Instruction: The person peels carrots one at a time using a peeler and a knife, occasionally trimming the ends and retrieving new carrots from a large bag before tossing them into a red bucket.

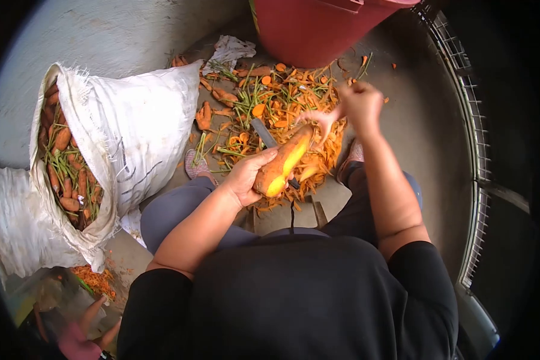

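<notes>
My left hand (249,178) is wrapped round a large, thick carrot (288,157), whose upper side is peeled to bright yellow-orange while brown skin remains along its edges. Past the carrot's far end, my right hand (361,107) is raised and blurred by motion, its fingers curled round a peeler (323,120) with a pale forked head. Behind the carrot shows a flat grey blade (263,132), partly hidden by it. Orange peelings (327,157) and green stems (255,102) lie heaped on the floor between my feet.
A white woven sack (153,123) full of carrots (66,174) lies open at the left, another pale sack (18,216) beside it. A red tub (324,30) stands ahead. Metal grating (477,138) curves along the right. At the lower left, another person (81,336) is near more peelings.
</notes>
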Demonstrator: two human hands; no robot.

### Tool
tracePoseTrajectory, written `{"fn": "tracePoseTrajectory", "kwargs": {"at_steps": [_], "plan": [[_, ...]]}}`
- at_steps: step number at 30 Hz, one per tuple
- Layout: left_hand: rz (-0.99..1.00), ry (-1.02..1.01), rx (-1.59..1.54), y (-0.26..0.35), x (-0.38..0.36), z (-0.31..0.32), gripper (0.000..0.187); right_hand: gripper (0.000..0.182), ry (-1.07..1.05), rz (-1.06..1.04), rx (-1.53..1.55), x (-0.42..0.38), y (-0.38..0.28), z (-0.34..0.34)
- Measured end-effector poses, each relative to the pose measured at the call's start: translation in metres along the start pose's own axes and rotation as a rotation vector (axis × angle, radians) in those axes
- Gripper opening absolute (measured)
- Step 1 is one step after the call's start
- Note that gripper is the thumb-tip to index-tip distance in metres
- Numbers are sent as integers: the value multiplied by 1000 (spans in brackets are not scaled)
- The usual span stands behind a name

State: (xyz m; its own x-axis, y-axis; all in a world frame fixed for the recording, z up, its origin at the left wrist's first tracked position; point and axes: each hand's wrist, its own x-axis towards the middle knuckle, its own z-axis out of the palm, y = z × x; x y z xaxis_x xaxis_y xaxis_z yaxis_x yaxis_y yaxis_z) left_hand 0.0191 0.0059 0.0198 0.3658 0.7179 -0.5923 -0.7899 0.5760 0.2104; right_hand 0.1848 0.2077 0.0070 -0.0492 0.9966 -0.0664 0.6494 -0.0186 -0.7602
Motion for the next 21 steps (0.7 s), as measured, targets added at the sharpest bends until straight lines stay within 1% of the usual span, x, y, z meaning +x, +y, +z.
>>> {"fn": "tracePoseTrajectory", "kwargs": {"at_steps": [1,2,3,4,6,7,8,10,11,12,13,14,15,16,18,19,20,21], "plan": [[11,-21,18,0,0,1,36,22,94,75,110,15,3,-15],[25,-44,35,0,0,0,38,25,126,115,132,20,-2,-27],[32,-69,38,0,2,-1,41,26,108,98,163,16,-9,-30],[24,-46,60,1,5,-3,42,28,87,79,194,6,-17,-29],[8,11,97,-1,8,-7,43,28,-77,-139,263,-31,-36,-9],[87,-28,56,-1,7,-1,41,27,-192,-177,255,-56,-51,-3],[69,-19,-8,-4,11,0,42,27,-305,-211,249,-75,-62,0],[34,-1,-132,-8,19,-5,44,27,-377,-210,149,-83,-57,10],[67,8,-15,-10,17,-12,44,23,-303,-176,88,-70,-49,15],[63,8,4,-9,15,-14,45,20,-197,-136,4,-48,-24,24],[59,10,24,-8,13,-15,46,18,-101,26,-3,-20,-11,17],[53,12,44,-6,10,-16,46,18,54,45,14,5,0,5],[44,-40,61,-3,6,-14,48,18,144,80,-118,13,-13,-15],[50,-52,63,-2,3,-12,49,22,158,126,-75,15,-16,-23],[78,-83,64,-1,3,-8,49,25,99,96,50,2,-26,-21],[75,-67,75,-1,5,-10,47,25,-1,-12,117,-13,-29,-10],[60,-43,6,-2,8,-12,49,26,-104,-113,182,-32,-32,2],[41,-16,-63,-3,12,-13,50,24,-229,-209,173,-59,-47,7]]}}
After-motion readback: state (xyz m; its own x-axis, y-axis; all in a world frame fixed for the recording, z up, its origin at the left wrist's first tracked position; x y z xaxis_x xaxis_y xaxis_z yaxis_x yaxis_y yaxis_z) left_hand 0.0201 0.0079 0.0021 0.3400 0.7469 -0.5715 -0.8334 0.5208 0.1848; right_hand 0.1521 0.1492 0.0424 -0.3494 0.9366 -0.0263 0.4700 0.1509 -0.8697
